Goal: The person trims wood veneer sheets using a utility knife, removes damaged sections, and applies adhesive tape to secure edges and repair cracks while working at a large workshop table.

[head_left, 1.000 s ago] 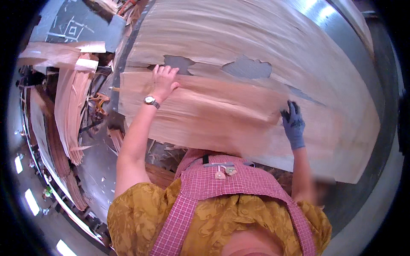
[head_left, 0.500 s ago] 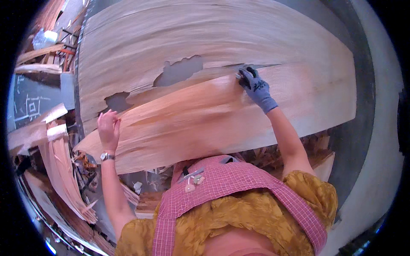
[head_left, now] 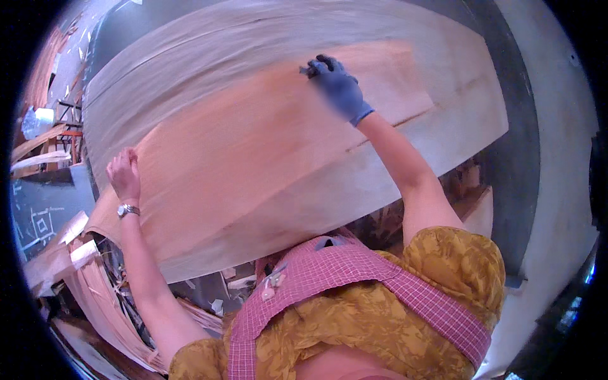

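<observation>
A large pale wood veneer sheet (head_left: 209, 38) lies over the table. On top of it rests a smaller, more orange veneer piece (head_left: 240, 126), slanting from lower left to upper right. My bare left hand (head_left: 125, 174), a watch on its wrist, has its fingers closed at the left end of the orange piece, seemingly pinching its edge. My right hand (head_left: 339, 88), in a blue-grey glove with dark fingertips, is at the orange piece's far edge. Its fingers are curled round a small thing too hidden and blurred to name.
Torn veneer strips (head_left: 101, 285) are heaped to the left below the table edge. A clear plastic container (head_left: 38, 123) stands at the far left, near a dark board with chalk marks (head_left: 44, 221). Wood scraps (head_left: 465, 196) lie under the sheet's near right edge.
The orange veneer piece now lies farther away, over the ragged holes, which no longer show. My right hand has moved away from me and left; my left hand has shifted left. The view has turned slightly.
</observation>
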Tool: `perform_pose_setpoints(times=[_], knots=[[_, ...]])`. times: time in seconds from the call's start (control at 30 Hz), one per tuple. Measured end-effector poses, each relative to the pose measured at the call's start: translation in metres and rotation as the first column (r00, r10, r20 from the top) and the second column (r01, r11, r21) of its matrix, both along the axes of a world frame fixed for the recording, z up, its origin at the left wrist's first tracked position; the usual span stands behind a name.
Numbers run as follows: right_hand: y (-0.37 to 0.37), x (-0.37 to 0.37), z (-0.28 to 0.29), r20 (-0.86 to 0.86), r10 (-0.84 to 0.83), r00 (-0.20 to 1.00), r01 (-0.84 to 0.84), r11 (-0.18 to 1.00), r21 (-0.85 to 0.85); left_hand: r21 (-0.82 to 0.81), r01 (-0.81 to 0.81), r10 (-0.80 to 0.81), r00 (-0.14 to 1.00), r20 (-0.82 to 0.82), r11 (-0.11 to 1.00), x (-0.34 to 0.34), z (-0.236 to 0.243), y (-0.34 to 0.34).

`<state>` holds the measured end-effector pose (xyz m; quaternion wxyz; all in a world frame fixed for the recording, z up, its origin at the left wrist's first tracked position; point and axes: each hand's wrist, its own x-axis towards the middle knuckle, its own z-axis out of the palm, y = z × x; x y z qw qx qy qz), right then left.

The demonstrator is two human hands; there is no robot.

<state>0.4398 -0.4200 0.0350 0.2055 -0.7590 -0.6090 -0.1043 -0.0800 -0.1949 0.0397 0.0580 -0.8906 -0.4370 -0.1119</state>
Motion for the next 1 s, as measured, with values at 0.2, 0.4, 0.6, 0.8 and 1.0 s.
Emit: perform_pose_setpoints(times=[0.2,0.4,0.6,0.8,1.0], knots=[[-0.128,-0.056,0.004,-0.136,0.334,0.933,-0.36,0.842,-0.402,0.218,-0.012,0.024,0.998,-0.05,0.976,0.029,-0.002,0.015],[-0.169,-0.044,-0.005,-0.065,0.164,0.984,-0.174,0.845,-0.505,0.046,0.138,-0.141,0.986,0.093,0.989,0.045,-0.016,-0.1],[-0.195,-0.046,-0.013,-0.069,0.33,0.942,-0.319,0.81,-0.492,-0.258,0.145,-0.114,0.985,0.131,0.955,0.038,-0.032,-0.228],[-0.206,-0.06,-0.011,-0.128,0.255,0.958,-0.285,0.818,-0.5,-0.365,0.091,-0.008,0.975,0.223,0.926,0.019,-0.031,-0.292],[-0.204,-0.056,-0.011,-0.149,0.281,0.948,-0.312,0.724,-0.615,-0.464,-0.122,0.312,0.88,0.359,0.877,0.02,-0.035,-0.288]])
